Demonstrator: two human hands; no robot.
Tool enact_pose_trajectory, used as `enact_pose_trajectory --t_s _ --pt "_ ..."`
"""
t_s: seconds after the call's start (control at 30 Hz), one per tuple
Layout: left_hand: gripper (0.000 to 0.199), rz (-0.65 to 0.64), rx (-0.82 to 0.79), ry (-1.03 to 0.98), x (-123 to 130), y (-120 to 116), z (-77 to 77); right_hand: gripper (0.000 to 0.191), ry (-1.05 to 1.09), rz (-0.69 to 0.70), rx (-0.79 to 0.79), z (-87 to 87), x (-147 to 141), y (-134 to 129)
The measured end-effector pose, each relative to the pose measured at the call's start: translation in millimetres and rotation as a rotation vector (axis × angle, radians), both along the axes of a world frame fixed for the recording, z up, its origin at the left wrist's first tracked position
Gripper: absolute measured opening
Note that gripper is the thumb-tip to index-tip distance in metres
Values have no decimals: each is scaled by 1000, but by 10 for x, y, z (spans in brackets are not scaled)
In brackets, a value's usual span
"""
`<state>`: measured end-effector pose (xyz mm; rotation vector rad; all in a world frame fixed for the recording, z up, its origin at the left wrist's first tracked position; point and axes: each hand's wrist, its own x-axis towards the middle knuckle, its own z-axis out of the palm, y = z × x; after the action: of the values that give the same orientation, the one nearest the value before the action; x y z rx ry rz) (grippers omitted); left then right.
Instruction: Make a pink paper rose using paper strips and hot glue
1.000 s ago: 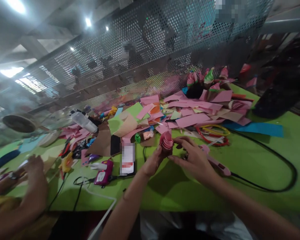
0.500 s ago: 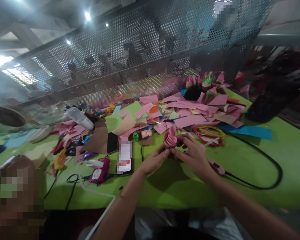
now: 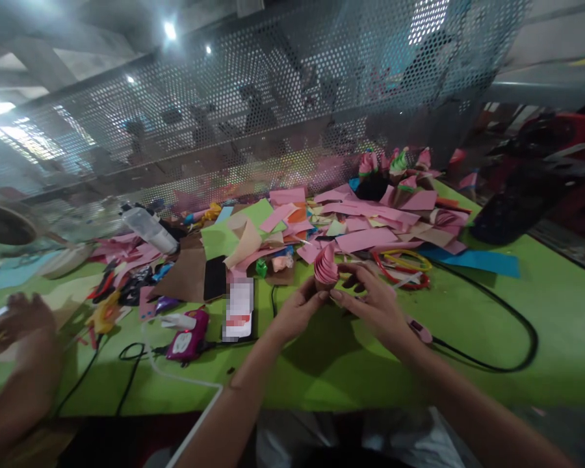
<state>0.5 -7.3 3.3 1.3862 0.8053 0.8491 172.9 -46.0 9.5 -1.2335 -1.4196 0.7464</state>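
Note:
A pink swirled paper ice cream cone (image 3: 325, 266) with a brown base stands upright over the green table. My left hand (image 3: 299, 312) is closed on the left side of its base, thumb at the front. From the right, my right hand (image 3: 370, 299) steadies the base with thumb and curved fingers. The underside of the cone is hidden by my hands. Just beyond my right hand are a yellow and a red loop (image 3: 404, 263). A pink-handled tool (image 3: 419, 329) on a black cable lies beside my right forearm.
Pink paper strips (image 3: 370, 211) are heaped behind my hands, with finished paper cones (image 3: 398, 161) standing further back. To the left lie a phone (image 3: 238, 309), a purple power strip (image 3: 189, 335) and a yellow glue gun (image 3: 104, 312). A co-worker's hand (image 3: 26, 318) is at far left.
The view has shifted slightly, so the table's things sit a little further left. At far left the co-worker's hand and forearm now show. My hands still hold the cone.

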Motion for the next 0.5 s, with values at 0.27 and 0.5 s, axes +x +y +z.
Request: enact_pose_trajectory --t_s 0.27,0.5 --pt "32 233 139 156 -89 151 -18 22 228 -95 29 24 113 0" --pt "34 288 80 339 -144 193 -110 18 448 -160 22 99 215 36"
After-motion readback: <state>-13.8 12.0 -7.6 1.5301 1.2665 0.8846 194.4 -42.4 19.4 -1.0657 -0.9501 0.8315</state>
